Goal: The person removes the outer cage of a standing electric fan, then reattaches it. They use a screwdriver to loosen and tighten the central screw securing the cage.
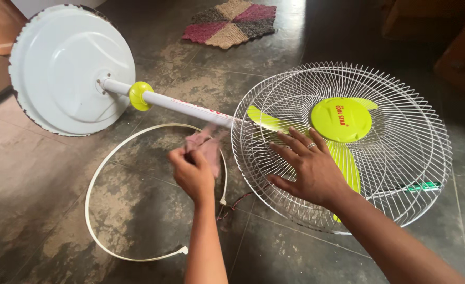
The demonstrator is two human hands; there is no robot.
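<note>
- Head view: left hand (193, 173) grips a pink cloth (206, 150), apparently just short of the white pole (190, 108).
- The pole's long axis runs from the round base (69, 68) to the wire fan guard (400, 137).
- Right hand (308, 168) lies flat, fingers spread, on the guard's near-left rim; the left hand is nearer the pole.

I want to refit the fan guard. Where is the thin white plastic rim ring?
The thin white plastic rim ring lies open-ended on the dark floor at lower left, below the white pole, beside the left hand.

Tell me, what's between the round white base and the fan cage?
The white pole with a yellow collar joins base to cage, seen in the head view.
</note>
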